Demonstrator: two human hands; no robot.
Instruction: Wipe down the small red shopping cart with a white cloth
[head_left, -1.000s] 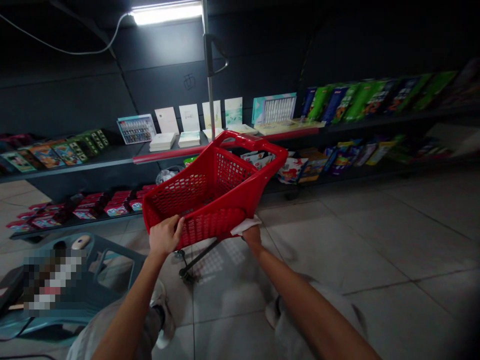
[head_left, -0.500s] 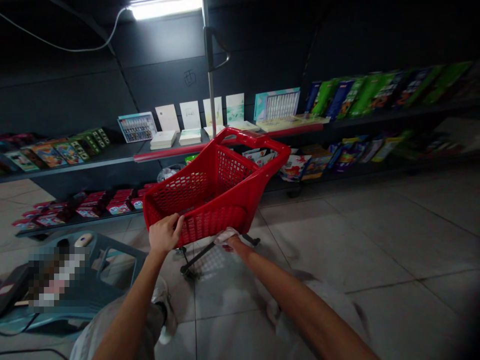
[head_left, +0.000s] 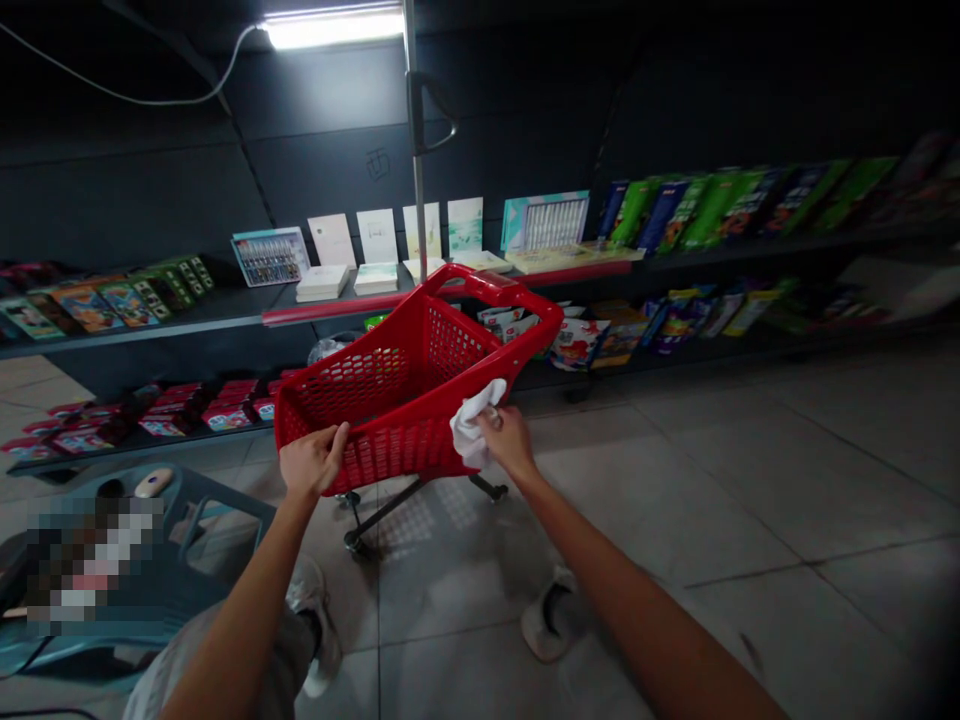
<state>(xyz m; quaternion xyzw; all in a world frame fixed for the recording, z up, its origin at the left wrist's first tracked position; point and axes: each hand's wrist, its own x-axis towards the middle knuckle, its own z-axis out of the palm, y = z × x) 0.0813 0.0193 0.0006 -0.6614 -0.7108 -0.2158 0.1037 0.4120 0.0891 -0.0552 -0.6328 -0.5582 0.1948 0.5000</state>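
In front of me stands a red plastic shopping cart (head_left: 405, 440) with perforated basket walls and dark legs on casters. Its basket looks bare inside. My left hand (head_left: 311, 462) is closed over the top rim at the cart's near left end. A crumpled white cloth (head_left: 474, 425) is gripped in my right hand (head_left: 508, 438), pressed against the outer side wall of the cart below the handle (head_left: 487, 288). Part of the cloth hides that stretch of wall.
Dark shelves behind the cart hold booklets (head_left: 376, 240), boxed pen sets (head_left: 546, 222), green and blue snack bags (head_left: 694, 212) and red packs (head_left: 174, 408). A blue-green plastic stool (head_left: 217, 560) with things on it stands at left. A metal pole (head_left: 421, 215) rises behind the cart.
My right hand has moved up with the cloth, from the lower edge of the cart's side wall to higher up near the handle. My left hand stays on the rim.
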